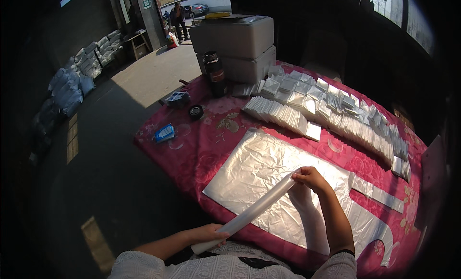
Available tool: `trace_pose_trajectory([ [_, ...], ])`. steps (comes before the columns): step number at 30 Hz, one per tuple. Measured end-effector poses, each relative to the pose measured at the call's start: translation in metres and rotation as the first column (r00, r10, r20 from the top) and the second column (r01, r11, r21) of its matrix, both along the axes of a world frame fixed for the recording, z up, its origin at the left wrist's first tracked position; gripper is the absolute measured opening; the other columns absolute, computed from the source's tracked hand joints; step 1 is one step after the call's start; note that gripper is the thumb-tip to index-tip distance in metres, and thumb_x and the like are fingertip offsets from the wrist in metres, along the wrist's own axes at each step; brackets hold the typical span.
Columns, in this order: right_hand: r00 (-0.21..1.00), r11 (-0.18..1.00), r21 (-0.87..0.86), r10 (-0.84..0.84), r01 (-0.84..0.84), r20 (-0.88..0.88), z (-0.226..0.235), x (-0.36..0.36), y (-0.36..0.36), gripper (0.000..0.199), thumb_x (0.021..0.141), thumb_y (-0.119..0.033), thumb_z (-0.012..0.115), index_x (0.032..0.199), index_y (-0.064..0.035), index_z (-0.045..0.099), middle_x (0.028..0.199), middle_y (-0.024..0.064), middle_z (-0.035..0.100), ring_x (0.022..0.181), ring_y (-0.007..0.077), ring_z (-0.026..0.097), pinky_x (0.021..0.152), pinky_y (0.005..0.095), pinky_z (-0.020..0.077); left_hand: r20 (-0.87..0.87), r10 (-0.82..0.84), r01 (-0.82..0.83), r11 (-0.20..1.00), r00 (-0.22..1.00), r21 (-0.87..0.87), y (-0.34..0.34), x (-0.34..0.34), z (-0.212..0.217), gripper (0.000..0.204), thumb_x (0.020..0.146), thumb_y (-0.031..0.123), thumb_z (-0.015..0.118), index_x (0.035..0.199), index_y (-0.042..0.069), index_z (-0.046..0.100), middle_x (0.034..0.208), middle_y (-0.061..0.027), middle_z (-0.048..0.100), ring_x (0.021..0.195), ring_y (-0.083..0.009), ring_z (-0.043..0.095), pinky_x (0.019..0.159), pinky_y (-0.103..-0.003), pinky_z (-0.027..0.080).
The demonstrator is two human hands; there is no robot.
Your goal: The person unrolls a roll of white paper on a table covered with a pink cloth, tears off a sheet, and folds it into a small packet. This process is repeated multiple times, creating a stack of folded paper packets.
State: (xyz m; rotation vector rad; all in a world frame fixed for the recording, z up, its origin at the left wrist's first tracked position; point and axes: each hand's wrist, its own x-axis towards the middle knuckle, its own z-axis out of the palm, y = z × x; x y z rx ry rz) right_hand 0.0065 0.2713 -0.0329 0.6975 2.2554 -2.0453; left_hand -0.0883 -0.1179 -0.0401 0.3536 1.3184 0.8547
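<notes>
My left hand (210, 234) is closed round the lower end of a long, narrow strip of folded translucent plastic sheet (257, 210). At its upper end, the fingers of my right hand (311, 178) pinch the same strip. It slants across the front of the table, above a flat, wrinkled layer of thin whitish plastic sheeting (261, 154). That sheeting has strap-like ends on the right, much like an apron; one is straight and one curves. My right forearm throws a shadow over it. How many sheets lie there, I cannot tell.
Rows of small folded plastic packets (281, 116) line the far side of the pink flowered tablecloth (175, 164). Beyond stand foam boxes (235, 39) and a dark bottle (214, 75). A black tape roll (196, 112) and blue packet (164, 133) lie left. White sacks (72, 89) are piled by the wall.
</notes>
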Motion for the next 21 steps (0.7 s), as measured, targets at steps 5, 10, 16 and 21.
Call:
trace_pose_trajectory([
  [5, 0.976, 0.98, 0.016, -0.194, 0.197, -0.103, 0.0, 0.032, 0.037, 0.016, 0.082, -0.016, 0.065, 0.076, -0.0009, 0.061, 0.063, 0.0002, 0.055, 0.055, 0.0076, 0.048, 0.051, 0.0223, 0.0386, -0.016, -0.1, 0.1, 0.994, 0.995, 0.046, -0.005, -0.004, 0.005, 0.034, 0.088, 0.039, 0.055, 0.096, 0.007, 0.051, 0.079, -0.0007, 0.055, 0.066, -0.0079, 0.052, 0.062, -0.024, 0.046],
  [10, 0.897, 0.883, 0.17, -0.415, 0.437, -0.154, -0.005, 0.092, 0.089, 0.015, 0.081, -0.015, 0.064, 0.075, -0.0016, 0.06, 0.061, 0.002, 0.056, 0.05, 0.0091, 0.05, 0.047, 0.0232, 0.0403, -0.016, -0.269, 0.269, 0.962, 0.963, 0.04, -0.022, -0.021, -0.002, 0.037, 0.088, 0.034, 0.055, 0.109, 0.004, 0.053, 0.09, -0.0001, 0.058, 0.079, -0.0071, 0.054, 0.072, -0.023, 0.045],
  [16, 0.84, 0.806, 0.237, -0.533, 0.542, -0.105, -0.013, 0.162, 0.159, 0.012, 0.084, -0.016, 0.062, 0.084, -0.0039, 0.062, 0.064, -0.0026, 0.054, 0.052, 0.0054, 0.048, 0.047, 0.0199, 0.0388, -0.159, -0.589, 0.576, 0.808, 0.792, -0.122, -0.054, -0.091, 0.019, 0.05, 0.081, 0.026, 0.067, 0.12, 0.001, 0.05, 0.108, -0.0057, 0.059, 0.099, -0.012, 0.053, 0.089, -0.027, 0.041],
  [21, 0.92, 0.887, 0.243, -0.378, 0.392, -0.106, -0.002, 0.129, 0.136, 0.017, 0.083, -0.021, 0.065, 0.083, -0.0038, 0.063, 0.066, -0.0024, 0.056, 0.058, 0.0055, 0.05, 0.053, 0.0204, 0.0395, -0.472, -0.59, 0.606, 0.783, 0.655, -0.138, 0.029, -0.081, 0.093, 0.049, 0.068, 0.016, 0.076, 0.111, 0.002, 0.058, 0.099, -0.0067, 0.065, 0.092, -0.0153, 0.06, 0.082, -0.03, 0.046],
])
